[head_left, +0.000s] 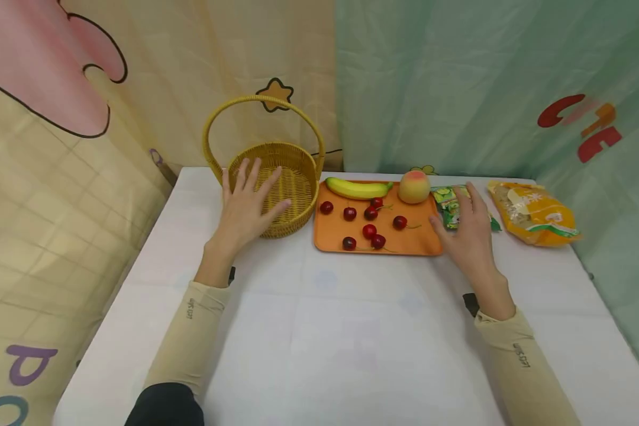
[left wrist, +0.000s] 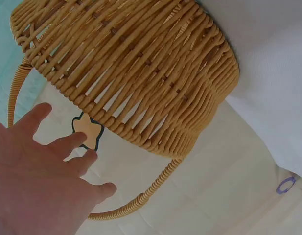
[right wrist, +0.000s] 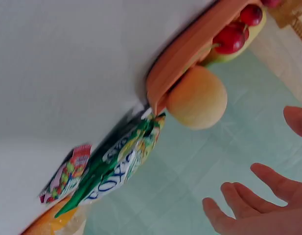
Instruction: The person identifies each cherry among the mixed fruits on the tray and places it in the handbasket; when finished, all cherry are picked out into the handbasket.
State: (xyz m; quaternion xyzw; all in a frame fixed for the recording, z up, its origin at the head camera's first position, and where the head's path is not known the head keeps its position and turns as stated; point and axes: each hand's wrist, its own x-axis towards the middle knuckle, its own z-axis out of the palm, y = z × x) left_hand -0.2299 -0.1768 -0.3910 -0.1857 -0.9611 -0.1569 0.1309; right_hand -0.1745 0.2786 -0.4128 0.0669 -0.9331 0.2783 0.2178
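Observation:
In the head view my left hand (head_left: 245, 219) is held with spread fingers in front of a round wicker basket (head_left: 312, 204) with a tall handle, overlapping its left side. The left wrist view shows these fingers (left wrist: 67, 144) apart from the basket wall (left wrist: 141, 73), gripping nothing. My right hand (head_left: 470, 239), empty with loosely bent fingers, hovers at the right end of an orange tray (head_left: 412, 245). Partly behind it lies a green snack packet (head_left: 447, 204). The tray carries a banana (head_left: 358, 189), a peach (head_left: 414, 187) and several cherries (head_left: 370, 231).
An orange bag (head_left: 538, 216) of food lies right of the green packet. Beside that packet, the right wrist view also shows a small pink packet (right wrist: 70, 176). All stand near the back edge of a white-covered table (head_left: 341, 343), against a printed curtain (head_left: 431, 89).

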